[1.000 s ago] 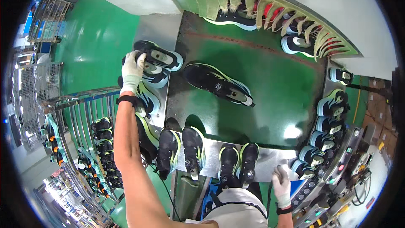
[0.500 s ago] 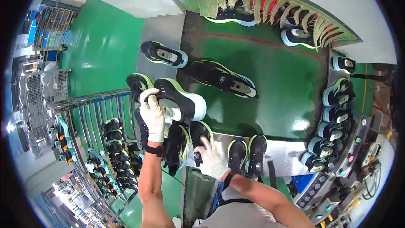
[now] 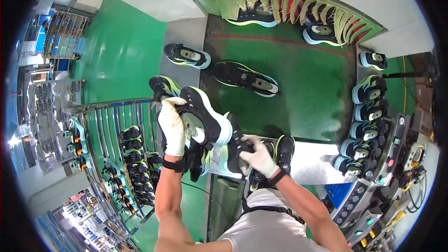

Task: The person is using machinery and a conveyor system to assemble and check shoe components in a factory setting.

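Note:
White gloves cover both hands. My left hand (image 3: 172, 128) is closed around the collar side of a black sneaker (image 3: 199, 100) with a pale blue and yellow-green sole, held tilted above the metal ledge (image 3: 317, 158). To its right, my right hand (image 3: 259, 157) grips another black shoe (image 3: 234, 136), turned so that its pale blue sole edge faces left. The fingertips on that shoe are partly hidden. Under the held sneaker lies a further black shoe (image 3: 198, 161), partly covered. Just right of my right hand stands a black shoe (image 3: 285, 148) on the ledge.
A single shoe (image 3: 246, 79) lies on the green conveyor belt (image 3: 303, 93). Two shoes come out under a fringed curtain (image 3: 280, 4) at the far end. Several shoes line the right ledge (image 3: 368, 112). On the left stands a metal rack (image 3: 107, 107) holding shoes.
My right hand has moved right and now grips the shoe it was reaching onto, which has turned and lifted. The sneaker in my left hand has shifted slightly right.

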`<move>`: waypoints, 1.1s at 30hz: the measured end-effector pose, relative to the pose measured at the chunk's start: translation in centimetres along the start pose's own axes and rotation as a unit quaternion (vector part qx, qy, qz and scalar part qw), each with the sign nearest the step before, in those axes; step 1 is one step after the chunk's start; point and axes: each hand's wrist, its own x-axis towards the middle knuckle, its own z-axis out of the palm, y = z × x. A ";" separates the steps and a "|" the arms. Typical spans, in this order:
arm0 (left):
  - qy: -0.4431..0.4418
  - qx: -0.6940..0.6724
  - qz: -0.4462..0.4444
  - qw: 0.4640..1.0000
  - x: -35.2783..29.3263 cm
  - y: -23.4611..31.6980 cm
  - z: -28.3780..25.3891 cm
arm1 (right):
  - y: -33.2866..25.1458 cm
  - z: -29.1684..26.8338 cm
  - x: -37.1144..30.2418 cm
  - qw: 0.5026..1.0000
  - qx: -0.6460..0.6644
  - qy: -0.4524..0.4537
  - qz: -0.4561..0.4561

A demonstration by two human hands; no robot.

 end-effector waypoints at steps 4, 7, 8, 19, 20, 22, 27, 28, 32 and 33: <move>-0.019 0.014 -0.036 0.999 -0.8 2.1 -0.7 | -7.1 -5.9 -4.1 0.995 0.036 0.089 -0.020; -0.060 0.023 -0.014 0.998 -2.1 2.9 -0.4 | -9.7 -9.7 -8.0 0.986 0.067 0.145 -0.040; -0.083 0.042 0.044 0.995 -2.9 4.0 0.6 | -10.5 -11.0 -9.8 0.982 0.080 0.165 -0.037; -0.395 -0.007 0.036 0.918 -15.0 14.1 16.9 | -8.3 -15.5 -30.4 0.903 0.213 0.362 -0.092; -0.440 -0.046 -0.021 0.896 -17.1 14.8 18.6 | -8.5 -15.2 -32.5 0.886 0.236 0.380 -0.124; -0.516 -0.014 0.074 0.853 -22.5 19.0 22.0 | -6.7 -15.3 -37.4 0.872 0.222 0.420 -0.119; -0.739 -0.081 0.246 0.622 -37.8 24.7 28.5 | -0.3 -12.9 -49.1 0.773 0.227 0.578 -0.129; -0.762 -0.119 0.248 0.586 -41.8 24.5 28.7 | 0.6 -11.2 -51.6 0.746 0.257 0.601 -0.131; -0.826 -0.165 0.370 0.392 -55.0 25.3 28.8 | 5.9 -5.0 -58.1 0.628 0.250 0.720 -0.155; -0.859 -0.100 0.316 0.391 -58.3 26.9 27.3 | 6.5 -3.4 -59.7 0.589 0.248 0.751 -0.165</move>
